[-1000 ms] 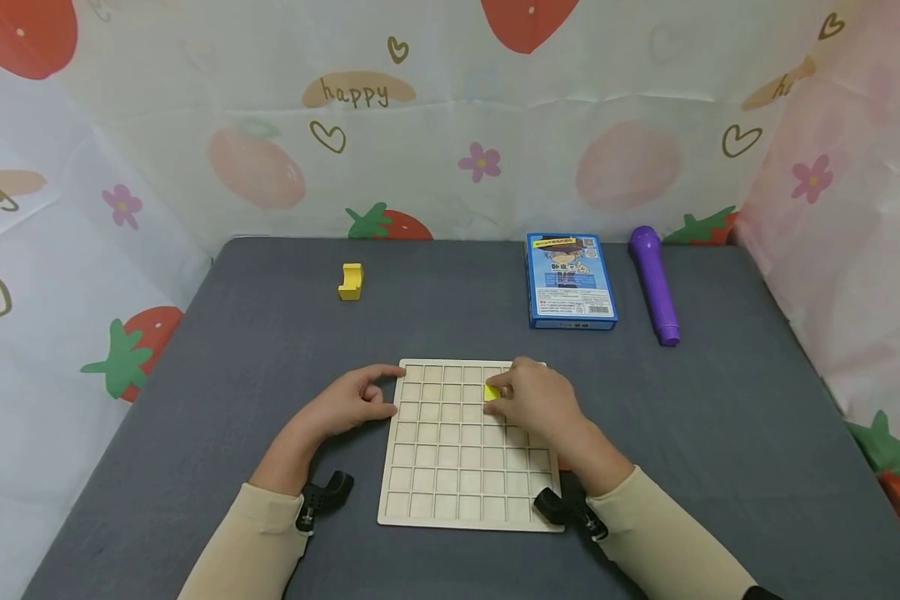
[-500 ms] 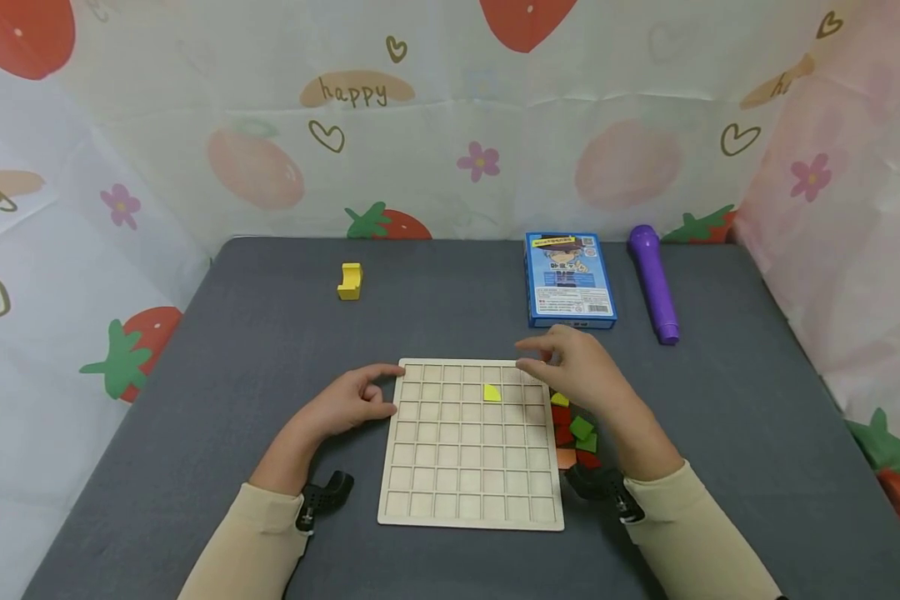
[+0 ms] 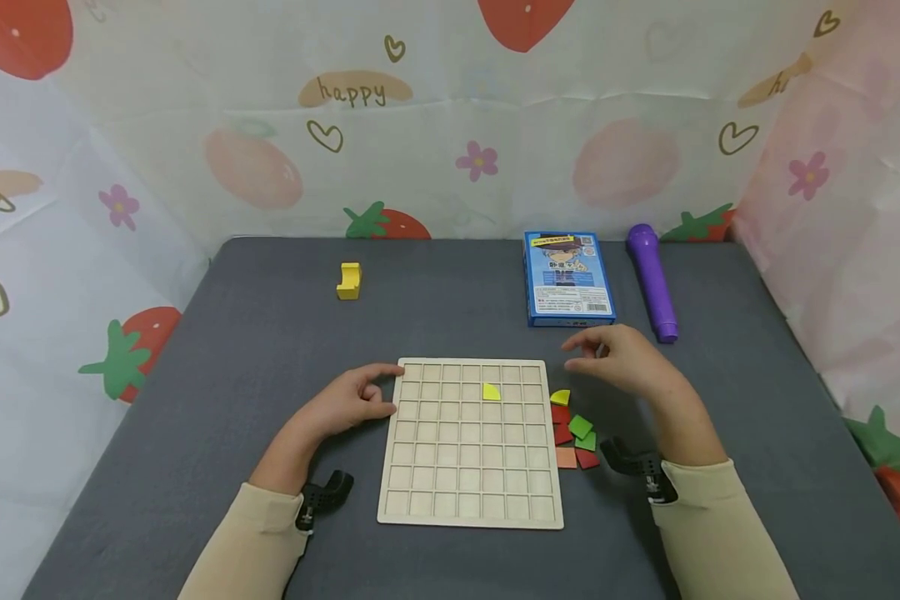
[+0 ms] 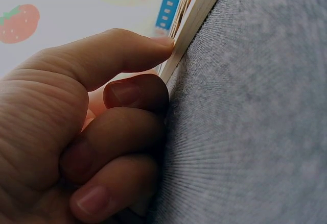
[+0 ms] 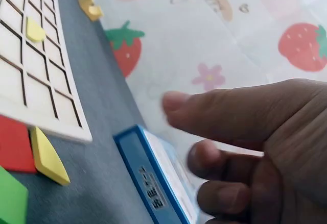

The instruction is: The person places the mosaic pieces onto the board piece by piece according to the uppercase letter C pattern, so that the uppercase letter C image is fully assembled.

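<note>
A pale wooden grid board (image 3: 470, 458) lies flat on the table. One yellow tile (image 3: 491, 392) with a rounded corner sits in a cell of its upper part. My left hand (image 3: 352, 402) touches the board's left edge with index finger and thumb, its other fingers curled in; the left wrist view shows the thumb (image 4: 127, 53) against the edge. Right of the board my right hand (image 3: 622, 358) hovers, holding nothing, thumb and fingers apart. Below it, along the board's right edge, lie another yellow tile (image 3: 561, 397), red tiles (image 3: 562, 434), green tiles (image 3: 581, 427) and an orange tile (image 3: 566, 457).
At the back of the grey table (image 3: 270, 333) are a small yellow notched block (image 3: 349, 282), a blue printed box (image 3: 569, 279) and a purple microphone-shaped object (image 3: 653, 283). A printed cloth (image 3: 420, 167) hangs behind and at both sides.
My right hand has let go of the yellow tile in the grid and moved right, off the board, uncovering the loose tiles. My left hand stays at the board's left edge.
</note>
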